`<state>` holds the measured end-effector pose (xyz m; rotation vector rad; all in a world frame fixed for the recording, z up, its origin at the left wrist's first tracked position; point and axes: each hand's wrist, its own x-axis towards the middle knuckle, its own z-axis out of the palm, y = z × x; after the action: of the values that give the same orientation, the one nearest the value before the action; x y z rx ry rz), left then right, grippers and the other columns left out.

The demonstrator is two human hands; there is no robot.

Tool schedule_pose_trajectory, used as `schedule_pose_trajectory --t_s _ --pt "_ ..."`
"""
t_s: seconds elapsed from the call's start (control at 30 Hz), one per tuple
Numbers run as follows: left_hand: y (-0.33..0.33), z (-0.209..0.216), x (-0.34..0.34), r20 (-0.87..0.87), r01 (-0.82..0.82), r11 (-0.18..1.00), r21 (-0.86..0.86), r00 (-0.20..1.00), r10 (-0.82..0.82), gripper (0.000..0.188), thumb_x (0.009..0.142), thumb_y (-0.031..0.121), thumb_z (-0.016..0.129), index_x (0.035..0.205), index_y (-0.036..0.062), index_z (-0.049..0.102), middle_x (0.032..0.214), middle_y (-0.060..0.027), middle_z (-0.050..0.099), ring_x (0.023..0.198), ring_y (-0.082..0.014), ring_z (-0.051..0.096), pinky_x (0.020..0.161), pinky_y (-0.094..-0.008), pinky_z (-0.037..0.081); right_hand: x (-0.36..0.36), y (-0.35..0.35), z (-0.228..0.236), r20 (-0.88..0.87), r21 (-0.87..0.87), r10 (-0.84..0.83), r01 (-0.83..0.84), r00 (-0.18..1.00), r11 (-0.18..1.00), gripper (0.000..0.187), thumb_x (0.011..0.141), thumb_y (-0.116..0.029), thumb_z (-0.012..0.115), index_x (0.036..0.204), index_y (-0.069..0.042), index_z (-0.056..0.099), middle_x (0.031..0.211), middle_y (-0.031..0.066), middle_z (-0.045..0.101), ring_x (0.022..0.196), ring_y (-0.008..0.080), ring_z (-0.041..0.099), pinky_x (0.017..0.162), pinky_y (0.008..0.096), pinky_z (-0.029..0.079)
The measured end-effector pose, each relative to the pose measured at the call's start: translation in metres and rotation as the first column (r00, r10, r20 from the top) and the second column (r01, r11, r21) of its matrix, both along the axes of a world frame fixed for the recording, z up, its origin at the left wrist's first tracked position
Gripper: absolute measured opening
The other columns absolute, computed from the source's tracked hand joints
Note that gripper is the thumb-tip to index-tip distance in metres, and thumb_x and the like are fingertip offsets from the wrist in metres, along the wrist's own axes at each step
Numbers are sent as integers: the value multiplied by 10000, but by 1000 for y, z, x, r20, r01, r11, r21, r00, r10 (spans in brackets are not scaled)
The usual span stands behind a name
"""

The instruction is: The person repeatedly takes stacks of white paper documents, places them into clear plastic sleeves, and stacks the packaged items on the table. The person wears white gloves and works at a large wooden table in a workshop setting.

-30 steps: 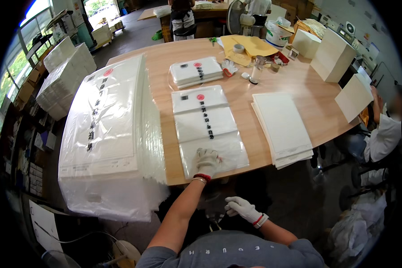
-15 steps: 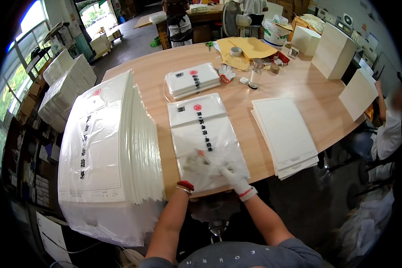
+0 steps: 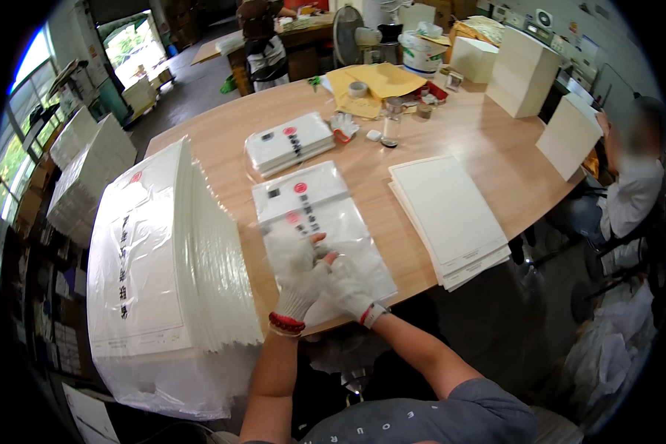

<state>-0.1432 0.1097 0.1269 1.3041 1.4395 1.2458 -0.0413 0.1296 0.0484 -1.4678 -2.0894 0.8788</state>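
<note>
A clear plastic bag (image 3: 351,222) with white printed contents, a red round mark and black lettering lies before me at the table's near edge. A second red mark shows lower down, on a blurred upper layer. On its lower half are both my hands, in white knit gloves with bare fingertips showing. My left hand (image 3: 294,259) is closed on the plastic, its thumb toward the right. Close against it, my right hand (image 3: 342,281) has its fingers drawn together at the plastic; part of its grip is hidden. A tall stack of similar bags (image 3: 144,251) stands on the left.
Beyond lies a smaller bag pile (image 3: 288,140); to the right, a stack of white sheets (image 3: 448,214). Further back are a loose glove (image 3: 344,126), a glass jar (image 3: 392,122), yellow envelopes (image 3: 381,80) and a tape roll (image 3: 357,89). A person (image 3: 629,177) sits at right holding a white board (image 3: 567,137).
My hands have come together and moved up the bag, the left now closed by the right. A second red mark has appeared on the bag. The whole view has shifted slightly.
</note>
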Motion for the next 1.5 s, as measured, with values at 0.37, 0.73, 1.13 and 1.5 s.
schedule_pose_trajectory --t_s 0.37,0.73,1.13,1.5 --pt "-70 -23 5 -668 -86 898 432 639 382 530 725 63 708 1191 -17 469 1096 -179 562 984 -297 578 846 -328 473 244 7 -25 353 436 -133 -37 926 899 560 775 -251 661 1242 -21 454 1053 171 588 977 316 563 786 372 481" --pt "-113 -31 107 -196 416 909 -7 891 -410 244 845 44 587 1083 6 550 999 -97 601 926 -189 591 813 -284 475 293 50 -52 149 725 -243 61 959 686 36 806 -206 577 803 -174 595 632 101 583 550 302 575 518 409 469" --pt "-105 -99 118 709 596 762 -255 651 -272 620 804 16 535 1369 10 278 1232 -121 497 1119 -246 505 948 -360 428 318 -80 -69 -91 178 7 9 996 984 213 862 -254 550 893 -75 660 932 81 630 887 201 596 811 335 478" --pt "-151 -134 143 -570 360 870 -338 657 -493 965 719 438 624 1396 -42 132 1410 -330 129 1305 -451 175 1074 -426 206 169 -125 -88 -364 -75 -399 400 842 913 357 798 -252 649 1040 -9 553 906 132 615 809 211 589 711 333 476"
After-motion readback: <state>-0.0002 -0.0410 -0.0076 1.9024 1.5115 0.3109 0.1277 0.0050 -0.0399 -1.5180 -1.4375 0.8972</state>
